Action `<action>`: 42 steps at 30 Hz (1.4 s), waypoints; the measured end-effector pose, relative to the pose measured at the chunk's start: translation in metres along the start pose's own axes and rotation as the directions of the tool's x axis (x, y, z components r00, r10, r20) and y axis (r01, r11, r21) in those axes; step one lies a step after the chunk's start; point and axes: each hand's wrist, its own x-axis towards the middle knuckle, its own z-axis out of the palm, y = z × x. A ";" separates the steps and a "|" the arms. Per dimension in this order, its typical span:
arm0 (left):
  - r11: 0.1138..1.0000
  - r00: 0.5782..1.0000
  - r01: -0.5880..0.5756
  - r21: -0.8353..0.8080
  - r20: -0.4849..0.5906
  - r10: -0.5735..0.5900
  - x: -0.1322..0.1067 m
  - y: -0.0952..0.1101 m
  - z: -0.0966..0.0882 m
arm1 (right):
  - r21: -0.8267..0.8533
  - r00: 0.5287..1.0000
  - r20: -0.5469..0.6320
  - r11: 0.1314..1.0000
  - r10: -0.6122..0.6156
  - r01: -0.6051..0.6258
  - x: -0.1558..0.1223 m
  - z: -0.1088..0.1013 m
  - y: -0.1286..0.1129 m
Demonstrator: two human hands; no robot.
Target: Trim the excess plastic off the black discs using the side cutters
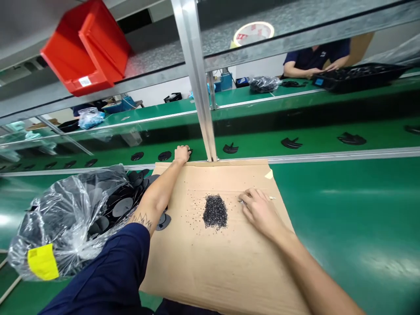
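My left hand (182, 153) reaches over the far edge of the cardboard onto the green belt. Its fingers are closed around a dark part, of which only a bit shows at the right side. My right hand (260, 209) is over the right part of the cardboard sheet (210, 267), fingers curled on a thin tool with a shiny tip; a pale end sticks out beyond the knuckles. Left of that hand lies a heap of tiny black pieces (215, 212), with loose ones scattered round it. Flat black discs (163, 222) lie partly under my left forearm.
A clear plastic bag (65, 210) of black discs stands at left. Black parts (230, 148) lie spaced along the green belt (315, 135). A metal post (193, 70) rises behind the cardboard. The shelf above holds a red bin (95, 52) and a tape roll (254, 33). Another person works opposite.
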 end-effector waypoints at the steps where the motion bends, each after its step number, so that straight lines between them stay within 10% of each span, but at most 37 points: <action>1: 1.000 1.000 0.018 -0.020 -0.016 -0.018 -0.001 0.001 0.000 | -0.001 1.000 -0.002 1.000 -0.008 0.008 0.000 0.000 0.000; 12: 0.944 0.972 -0.031 -0.329 -0.231 -0.049 -0.040 0.012 -0.027 | 0.033 0.997 -0.076 0.999 0.001 0.002 0.004 0.003 0.001; 16: 0.892 0.947 -0.115 -0.437 -0.318 -0.033 -0.067 0.030 -0.039 | 0.328 0.964 -0.260 0.944 0.056 0.033 0.007 0.003 -0.009; 19: 0.818 0.940 -0.273 -0.506 -0.319 0.117 -0.115 0.041 -0.035 | 0.693 0.957 -0.216 0.721 0.193 0.011 0.009 0.004 -0.022; 23: 0.364 0.632 -0.732 -0.575 -0.376 0.677 -0.203 0.049 -0.027 | 0.963 0.969 0.173 0.176 0.177 -0.204 0.010 0.001 -0.038; 25: 0.293 0.516 -0.791 -0.537 -0.327 0.792 -0.231 0.047 -0.029 | 0.948 0.943 0.314 0.026 0.108 -0.318 0.010 -0.002 -0.045; 28: 0.338 0.457 -0.825 -0.453 -0.182 0.871 -0.234 0.026 -0.045 | 0.920 0.913 0.392 -0.053 0.111 -0.389 0.010 -0.006 -0.050; 30: 0.485 0.511 -0.823 -0.296 -0.011 0.860 -0.216 0.001 -0.060 | 0.918 0.906 0.396 -0.078 0.150 -0.388 0.010 -0.009 -0.051; 34: 0.789 0.845 -0.522 0.323 0.324 0.426 -0.178 -0.056 -0.089 | 0.924 0.900 0.383 -0.098 0.206 -0.371 0.011 -0.010 -0.049; 42: 0.796 0.898 -0.413 0.442 0.345 0.274 -0.167 -0.102 -0.087 | 0.925 0.896 0.380 -0.110 0.230 -0.364 0.009 -0.005 -0.050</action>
